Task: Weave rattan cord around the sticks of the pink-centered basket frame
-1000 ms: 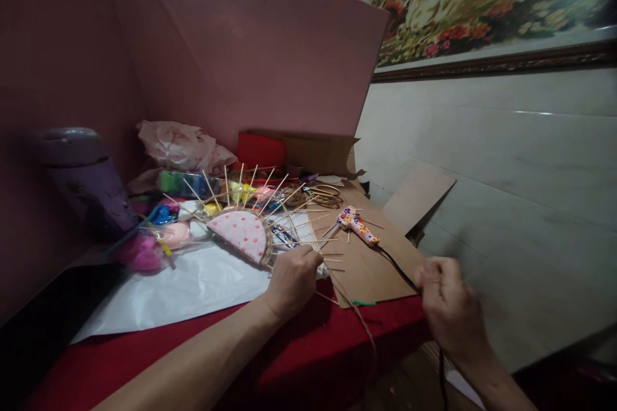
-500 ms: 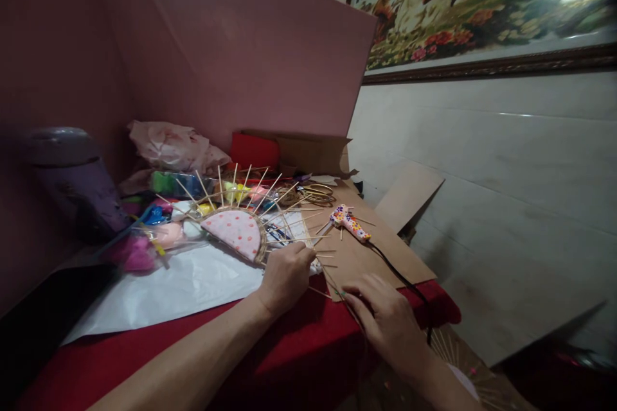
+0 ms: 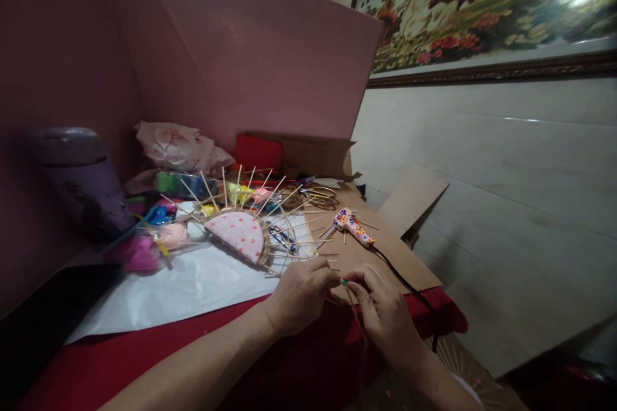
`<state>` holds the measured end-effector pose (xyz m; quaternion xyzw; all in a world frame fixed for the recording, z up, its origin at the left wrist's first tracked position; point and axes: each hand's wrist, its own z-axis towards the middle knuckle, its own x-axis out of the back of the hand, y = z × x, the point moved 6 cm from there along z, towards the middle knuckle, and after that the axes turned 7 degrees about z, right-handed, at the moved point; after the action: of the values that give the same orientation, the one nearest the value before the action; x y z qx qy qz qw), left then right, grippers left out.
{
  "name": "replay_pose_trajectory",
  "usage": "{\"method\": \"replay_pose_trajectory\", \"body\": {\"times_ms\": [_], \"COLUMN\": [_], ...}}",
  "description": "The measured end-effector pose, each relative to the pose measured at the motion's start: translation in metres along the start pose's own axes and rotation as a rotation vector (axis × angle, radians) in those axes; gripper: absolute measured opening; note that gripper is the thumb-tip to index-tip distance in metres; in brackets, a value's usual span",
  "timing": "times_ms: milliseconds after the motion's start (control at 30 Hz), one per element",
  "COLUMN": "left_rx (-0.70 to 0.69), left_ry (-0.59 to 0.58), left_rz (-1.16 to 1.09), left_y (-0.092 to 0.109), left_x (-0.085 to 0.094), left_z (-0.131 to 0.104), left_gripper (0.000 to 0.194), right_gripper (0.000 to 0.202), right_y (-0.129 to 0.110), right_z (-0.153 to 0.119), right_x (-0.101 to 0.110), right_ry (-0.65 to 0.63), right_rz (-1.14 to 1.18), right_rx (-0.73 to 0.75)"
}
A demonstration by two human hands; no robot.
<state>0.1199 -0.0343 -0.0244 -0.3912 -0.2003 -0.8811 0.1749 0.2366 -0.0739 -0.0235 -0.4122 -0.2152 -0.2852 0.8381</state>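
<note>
My left hand [image 3: 306,292] is closed in a pinch at the table's front edge, its fingertips close to those of my right hand. My right hand [image 3: 380,308] pinches a thin brown cord [image 3: 360,329], whose slack hangs below the fingers past the edge. A small green bit [image 3: 344,282] shows between the two hands. The strand inside my left fingers is mostly hidden. Left of the hands lies a half-round piece covered in pink dotted cloth [image 3: 237,234]. Twine rims its curve, and several thin wooden sticks [image 3: 250,187] fan outward from it.
A flower-patterned glue gun [image 3: 354,228] rests on cardboard [image 3: 395,270], its black cable [image 3: 409,289] running over the edge. Bags of coloured clay [image 3: 139,253], a purple flask [image 3: 80,180] and white sheeting [image 3: 178,298] are at the left. Bundled twine [image 3: 321,198] lies behind.
My left hand has moved right and toward me, along the cord, and now meets my right hand. The right fingers have closed more. The view has shifted slightly.
</note>
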Motion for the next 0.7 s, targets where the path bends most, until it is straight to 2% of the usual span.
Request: {"method": "replay_pose_trajectory", "body": {"times_ms": [233, 367, 467, 567, 667, 700], "left_rx": [-0.007, 0.017, 0.016, 0.062, 0.151, 0.162], "left_ry": [0.155, 0.155, 0.138, 0.152, 0.197, 0.210], "left_rz": [-0.020, -0.002, 0.016, 0.043, 0.014, -0.002], "left_y": [-0.006, -0.008, -0.008, -0.015, -0.025, -0.027], "left_x": [0.013, 0.012, 0.011, 0.015, 0.024, 0.026], "left_z": [0.000, 0.000, -0.001, -0.004, -0.007, -0.007], "left_gripper": [0.018, 0.018, 0.018, 0.019, 0.019, 0.019], "right_gripper": [0.011, 0.012, 0.015, 0.017, 0.021, 0.022], "right_y": [-0.012, -0.017, -0.014, 0.001, 0.030, 0.039], "right_z": [0.019, 0.027, 0.026, 0.019, 0.004, -0.002], "right_x": [0.002, -0.002, -0.007, 0.004, 0.038, 0.051], "right_ry": [-0.030, -0.057, -0.042, 0.103, 0.321, 0.350], "right_rz": [-0.034, -0.091, -0.029, 0.036, 0.022, 0.013], "right_rx": [0.072, 0.064, 0.030, -0.077, -0.256, -0.285]}}
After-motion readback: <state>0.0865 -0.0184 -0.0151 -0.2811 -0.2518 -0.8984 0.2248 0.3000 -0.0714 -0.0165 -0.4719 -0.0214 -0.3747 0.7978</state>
